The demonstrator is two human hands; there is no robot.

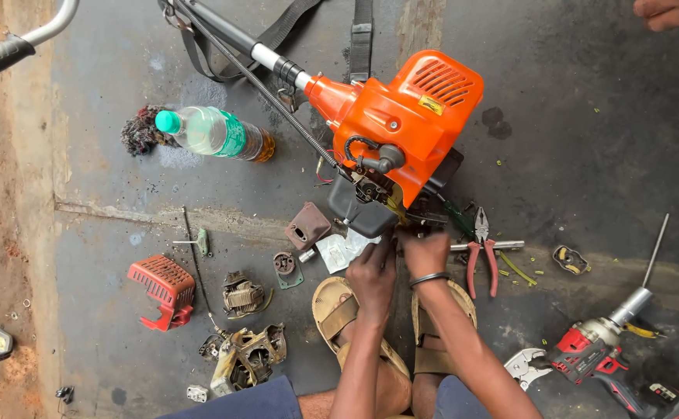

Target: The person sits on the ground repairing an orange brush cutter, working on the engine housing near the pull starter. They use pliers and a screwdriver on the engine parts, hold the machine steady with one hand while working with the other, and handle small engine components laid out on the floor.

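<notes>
While both hands press the brush cutter engine (401, 132) underside, left hand (372, 271) and right hand (426, 254) grips cannot be told; red-handled pliers (481, 252) lie just right.

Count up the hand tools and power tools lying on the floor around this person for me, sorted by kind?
Pliers with red handles: 1
Power drill, red and black: 1
T-handle wrench with green grip: 1
Locking pliers, silver: 1
Total: 4

Both hands, left hand and right hand, work bare at the orange engine.
</notes>
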